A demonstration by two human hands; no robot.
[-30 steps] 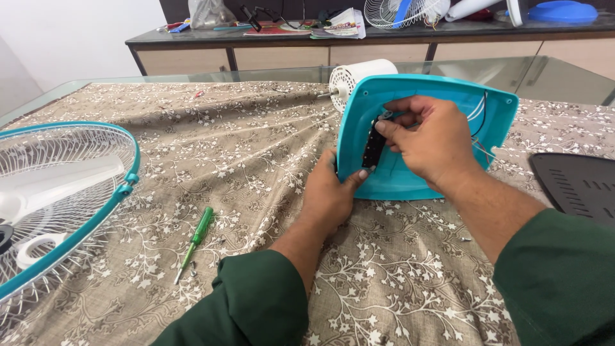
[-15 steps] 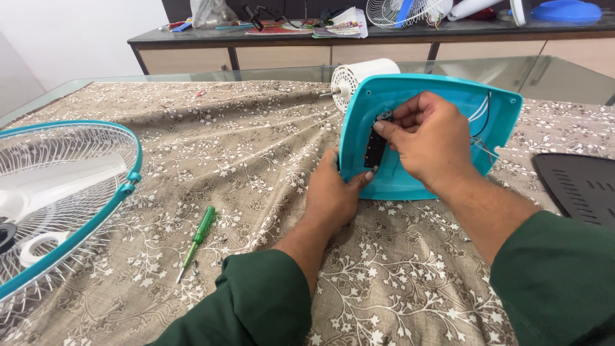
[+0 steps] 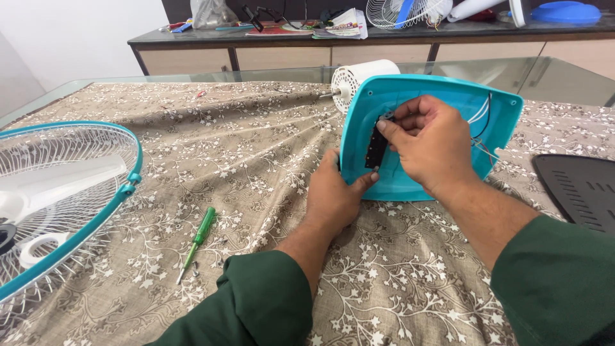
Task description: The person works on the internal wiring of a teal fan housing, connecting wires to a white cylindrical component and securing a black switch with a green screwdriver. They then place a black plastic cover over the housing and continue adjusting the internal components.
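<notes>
- The right hand (image 3: 430, 144) pinches the top of a black switch block (image 3: 376, 146) between thumb and fingertips, inside the hollow of a teal fan base (image 3: 442, 96) standing on edge.
- The left hand (image 3: 333, 195) is wrapped around the base's lower left edge, thumb touching the bottom of the black block.
- One white motor housing (image 3: 360, 77) shows just behind the base's top left corner; thin wires (image 3: 479, 122) run along its right inner wall.
- To the left lies a wide stretch of open floral tablecloth (image 3: 211, 141), with one green screwdriver (image 3: 197, 242) well apart from the hands.
- One teal-rimmed fan grille (image 3: 61, 192) lies at the left edge, one black panel (image 3: 580, 189) at the right.
- A glass table edge (image 3: 480, 67) shows beyond the cloth, then a cluttered sideboard (image 3: 359, 38) against the wall.
</notes>
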